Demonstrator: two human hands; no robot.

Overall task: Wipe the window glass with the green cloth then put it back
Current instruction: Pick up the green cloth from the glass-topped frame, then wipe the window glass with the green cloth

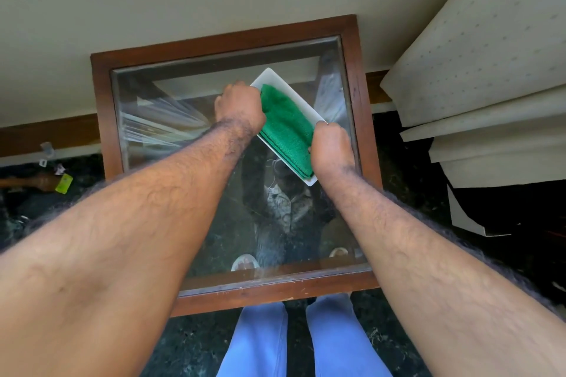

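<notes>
A folded green cloth (286,130) lies in a white rectangular tray (272,78) that rests on the glass pane (171,138) of a brown wooden frame (102,107) lying flat below me. My left hand (240,105) is curled over the cloth's far left end. My right hand (330,147) is curled over its near right end. The fingers of both hands are hidden under the knuckles, touching the cloth. The glass reflects my arms and body.
A beige wall runs behind the frame. A cream sofa or cushion stack (477,70) sits at the right. Dark marble floor surrounds the frame, with small litter and a yellow-green scrap (63,183) at left. My legs in blue trousers (260,343) stand at the frame's near edge.
</notes>
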